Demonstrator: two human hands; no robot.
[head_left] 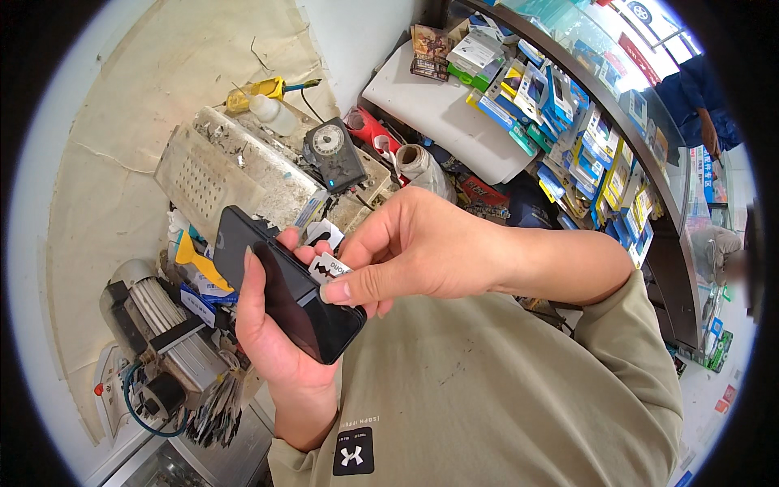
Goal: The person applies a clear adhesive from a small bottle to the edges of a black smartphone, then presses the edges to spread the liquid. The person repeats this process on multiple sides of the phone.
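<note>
My left hand (276, 345) is closed round a black smartphone (276, 280), held tilted in front of my chest with its thumb along the left edge. Between the thumb and fingers of my right hand (414, 260) is pinched a thin metal razor blade (326, 266). The blade lies at the phone's right edge; whether it goes into the seam is hidden by my fingers. Fingertips of my left hand show past the phone's far side, close to the blade. Dark glass reflects on the phone's face.
Ahead stands a dirty white machine with a perforated plate (195, 174), and a black dial box (334, 154). A yellow-handled tool (258, 94) lies behind. A motor pump (166, 321) stands at left, a plastic roll (417, 162) ahead. Packaged goods (588, 146) pile up at right; another person (698, 101) is beyond.
</note>
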